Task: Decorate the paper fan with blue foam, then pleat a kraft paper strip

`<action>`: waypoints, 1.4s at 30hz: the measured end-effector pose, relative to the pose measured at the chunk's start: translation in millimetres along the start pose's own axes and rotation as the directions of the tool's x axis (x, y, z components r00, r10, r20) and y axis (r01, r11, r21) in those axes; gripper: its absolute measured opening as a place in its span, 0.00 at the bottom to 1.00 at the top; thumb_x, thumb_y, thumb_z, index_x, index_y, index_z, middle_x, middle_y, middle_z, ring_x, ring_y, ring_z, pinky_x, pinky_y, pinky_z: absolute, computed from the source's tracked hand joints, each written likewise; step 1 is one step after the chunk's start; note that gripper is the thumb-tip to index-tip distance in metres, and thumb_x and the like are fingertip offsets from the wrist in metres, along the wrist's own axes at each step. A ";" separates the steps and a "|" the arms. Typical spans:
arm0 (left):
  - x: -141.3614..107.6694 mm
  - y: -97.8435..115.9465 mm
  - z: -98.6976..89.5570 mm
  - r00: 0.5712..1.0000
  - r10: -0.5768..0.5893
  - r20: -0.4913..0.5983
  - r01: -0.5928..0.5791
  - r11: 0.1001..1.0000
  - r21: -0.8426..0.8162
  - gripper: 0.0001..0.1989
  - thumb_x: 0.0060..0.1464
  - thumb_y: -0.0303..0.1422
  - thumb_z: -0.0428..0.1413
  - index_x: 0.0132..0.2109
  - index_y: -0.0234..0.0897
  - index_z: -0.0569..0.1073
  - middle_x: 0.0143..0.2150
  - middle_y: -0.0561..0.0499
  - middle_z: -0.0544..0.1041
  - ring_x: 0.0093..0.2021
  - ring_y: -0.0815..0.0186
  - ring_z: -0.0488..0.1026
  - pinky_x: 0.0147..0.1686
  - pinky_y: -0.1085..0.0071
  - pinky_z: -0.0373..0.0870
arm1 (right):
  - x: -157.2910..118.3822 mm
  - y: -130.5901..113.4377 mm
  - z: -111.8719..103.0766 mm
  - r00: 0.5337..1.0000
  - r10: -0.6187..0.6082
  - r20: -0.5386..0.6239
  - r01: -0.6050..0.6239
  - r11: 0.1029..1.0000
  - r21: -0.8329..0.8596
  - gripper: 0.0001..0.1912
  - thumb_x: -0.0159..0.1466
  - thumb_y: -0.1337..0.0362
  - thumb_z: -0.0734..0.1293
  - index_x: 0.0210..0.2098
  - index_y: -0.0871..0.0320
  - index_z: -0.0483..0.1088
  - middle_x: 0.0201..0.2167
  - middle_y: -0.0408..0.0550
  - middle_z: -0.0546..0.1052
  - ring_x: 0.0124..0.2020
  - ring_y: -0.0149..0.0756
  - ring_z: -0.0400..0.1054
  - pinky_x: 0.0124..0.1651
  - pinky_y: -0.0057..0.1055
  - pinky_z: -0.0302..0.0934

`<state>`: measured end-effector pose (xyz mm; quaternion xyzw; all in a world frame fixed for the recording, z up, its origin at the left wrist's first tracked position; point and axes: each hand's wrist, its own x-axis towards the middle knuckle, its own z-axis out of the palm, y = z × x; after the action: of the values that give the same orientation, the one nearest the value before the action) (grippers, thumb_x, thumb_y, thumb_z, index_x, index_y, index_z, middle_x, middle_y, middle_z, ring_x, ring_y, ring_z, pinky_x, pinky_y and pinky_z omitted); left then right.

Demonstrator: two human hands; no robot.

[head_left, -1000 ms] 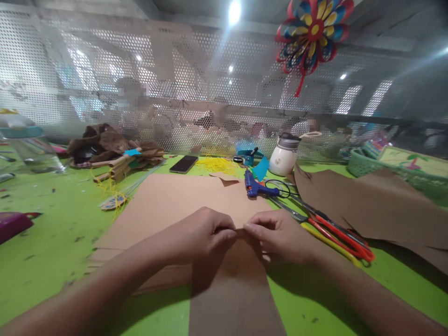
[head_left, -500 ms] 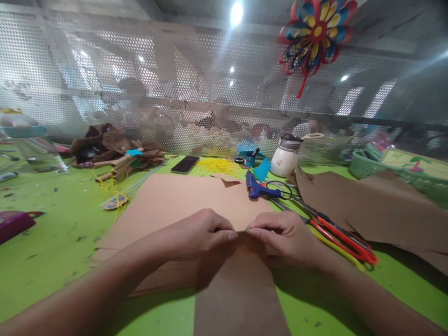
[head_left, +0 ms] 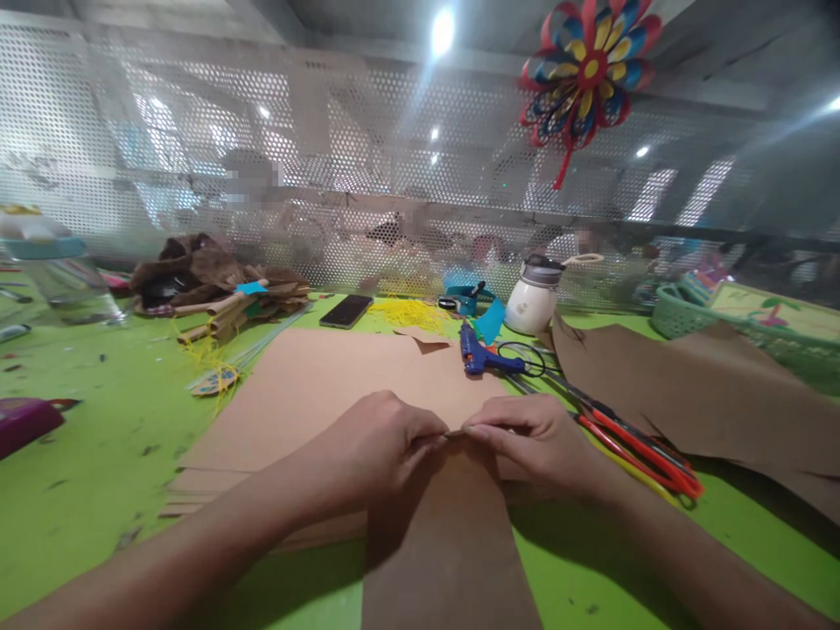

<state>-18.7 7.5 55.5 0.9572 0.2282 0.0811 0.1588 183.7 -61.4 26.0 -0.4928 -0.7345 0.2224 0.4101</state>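
Note:
A strip of brown kraft paper [head_left: 446, 542] runs from between my hands down toward the bottom of the view. My left hand [head_left: 394, 442] pinches its far edge from the left, thumb and fingers pressed together. From the right, my right hand [head_left: 535, 437] pinches the same edge, a short way apart from the left. The edge between my fingertips looks narrowly folded or rolled. Beneath both hands lies a stack of larger brown paper sheets [head_left: 315, 376], partly covered by my left forearm.
Beyond the stack are a blue glue gun [head_left: 476, 350], a phone [head_left: 347, 310], yellow shreds [head_left: 410, 312] and a white jar [head_left: 535, 297]. Red-handled scissors [head_left: 647, 451] lie right, beside a large brown sheet [head_left: 696, 376] and a green basket [head_left: 696, 319]. Paper rolls [head_left: 227, 315] lie left.
Both hands keep their pinch on the paper strip's edge. The edge between the fingertips is turned slightly more, and the left hand's fingers have curled a little. The view has shifted slightly.

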 end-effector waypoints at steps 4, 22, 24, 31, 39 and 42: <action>0.8 2.4 -1.2 1.000 -0.003 0.004 0.003 1.000 -0.001 0.19 0.61 0.37 0.44 0.30 0.35 0.75 0.21 0.52 0.72 0.21 0.71 0.63 0.22 0.74 0.49 | 0.5 0.4 -0.9 1.000 0.019 0.020 -0.019 1.000 0.007 0.09 0.62 0.65 0.65 0.30 0.61 0.77 0.26 0.47 0.78 0.27 0.31 0.69 0.30 0.26 0.62; 0.2 -5.4 -8.6 0.988 -0.028 0.150 0.071 0.955 -0.287 0.23 0.62 0.44 0.41 0.41 0.35 0.75 0.33 0.49 0.76 0.30 0.66 0.68 0.30 0.74 0.61 | 0.4 3.8 2.5 0.998 -0.047 -0.037 0.048 0.998 0.034 0.09 0.60 0.63 0.68 0.27 0.60 0.77 0.23 0.47 0.76 0.25 0.30 0.66 0.27 0.26 0.60; 0.4 -8.6 -9.7 0.987 -0.017 0.163 0.064 0.955 -0.290 0.23 0.61 0.44 0.41 0.40 0.35 0.75 0.32 0.50 0.76 0.30 0.67 0.67 0.29 0.74 0.60 | 0.6 3.9 2.0 0.998 -0.040 -0.040 0.042 0.999 0.034 0.10 0.60 0.62 0.68 0.27 0.60 0.77 0.23 0.47 0.76 0.25 0.30 0.66 0.27 0.26 0.60; -0.2 -6.7 -6.5 0.987 -0.087 0.134 0.102 0.988 -0.115 0.21 0.62 0.44 0.40 0.36 0.38 0.73 0.27 0.52 0.73 0.25 0.68 0.64 0.24 0.74 0.54 | 1.5 4.6 2.6 0.998 0.051 -0.046 -0.050 0.998 0.027 0.09 0.58 0.64 0.68 0.25 0.60 0.77 0.21 0.44 0.74 0.24 0.29 0.64 0.26 0.25 0.57; 2.3 -9.5 -2.1 0.992 -0.093 0.086 0.100 0.992 -0.073 0.17 0.61 0.40 0.43 0.36 0.39 0.72 0.27 0.52 0.73 0.25 0.68 0.64 0.24 0.74 0.54 | 2.8 15.0 3.9 0.936 0.349 0.038 -0.350 0.918 0.187 0.11 0.57 0.61 0.69 0.23 0.62 0.74 0.17 0.41 0.68 0.19 0.25 0.57 0.20 0.23 0.50; 5.0 -15.1 1.2 0.991 -0.098 0.095 0.111 0.984 -0.138 0.16 0.61 0.40 0.42 0.37 0.38 0.71 0.29 0.52 0.73 0.28 0.68 0.65 0.26 0.75 0.56 | 3.8 22.3 -0.4 0.917 0.393 0.073 -0.396 0.871 0.289 0.12 0.56 0.59 0.69 0.22 0.62 0.72 0.15 0.39 0.66 0.17 0.24 0.56 0.20 0.23 0.49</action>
<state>-20.3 22.2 49.7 0.9326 0.2645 0.0468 0.2410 195.5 -48.8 11.4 -0.5634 -0.5790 0.4124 0.4210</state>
